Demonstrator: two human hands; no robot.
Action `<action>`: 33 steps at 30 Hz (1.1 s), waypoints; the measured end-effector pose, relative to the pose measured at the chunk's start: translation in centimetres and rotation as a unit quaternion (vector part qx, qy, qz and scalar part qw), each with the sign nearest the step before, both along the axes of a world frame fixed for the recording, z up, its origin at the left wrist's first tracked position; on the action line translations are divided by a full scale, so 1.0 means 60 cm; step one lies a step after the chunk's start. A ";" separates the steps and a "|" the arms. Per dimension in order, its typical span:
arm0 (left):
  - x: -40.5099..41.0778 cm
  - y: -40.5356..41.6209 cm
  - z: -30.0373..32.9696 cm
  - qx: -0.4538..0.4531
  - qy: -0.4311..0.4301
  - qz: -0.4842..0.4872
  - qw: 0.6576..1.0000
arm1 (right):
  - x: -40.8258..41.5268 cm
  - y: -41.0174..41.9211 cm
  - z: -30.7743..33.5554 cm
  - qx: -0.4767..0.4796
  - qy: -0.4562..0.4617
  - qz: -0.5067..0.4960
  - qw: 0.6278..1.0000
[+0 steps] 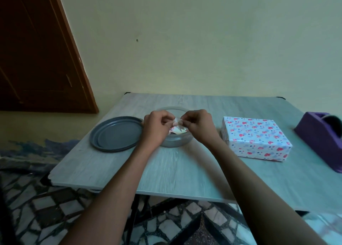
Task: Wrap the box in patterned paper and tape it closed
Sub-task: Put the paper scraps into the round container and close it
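A box (256, 138) covered in white paper with red and blue hearts lies on the table's right side. At the table's middle, my left hand (156, 127) and my right hand (197, 126) meet above a clear round container (174, 141). Both pinch a small scrap of patterned paper (177, 127) between their fingertips. More scraps show inside the container under the hands. A purple tape dispenser (322, 137) stands at the far right, apart from both hands.
A grey round lid (116, 133) lies left of the container. The wooden table (166, 170) has its front edge near me, with a patterned rug on the floor below. A wall rises behind it and a brown door stands at the left.
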State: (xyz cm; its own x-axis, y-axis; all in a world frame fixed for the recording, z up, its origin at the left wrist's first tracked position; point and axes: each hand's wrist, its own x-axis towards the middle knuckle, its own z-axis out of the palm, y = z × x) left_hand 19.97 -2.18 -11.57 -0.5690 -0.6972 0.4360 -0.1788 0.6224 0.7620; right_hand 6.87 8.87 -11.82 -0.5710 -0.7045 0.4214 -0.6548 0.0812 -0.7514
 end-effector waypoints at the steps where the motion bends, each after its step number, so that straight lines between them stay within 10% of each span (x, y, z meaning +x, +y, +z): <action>1: 0.001 0.011 -0.003 0.005 0.021 -0.011 1.000 | 0.001 0.011 -0.005 -0.014 -0.015 0.003 1.000; 11: 0.022 0.093 -0.030 -0.028 0.131 -0.024 0.991 | 0.045 0.080 -0.050 -0.206 0.002 -0.044 0.978; 22: 0.033 0.126 -0.081 0.044 0.193 0.022 0.980 | 0.041 0.094 -0.072 -0.206 0.072 -0.128 0.967; 33: 0.045 0.144 -0.079 -0.087 0.184 0.124 0.971 | 0.050 0.106 -0.066 -0.185 0.100 -0.099 0.972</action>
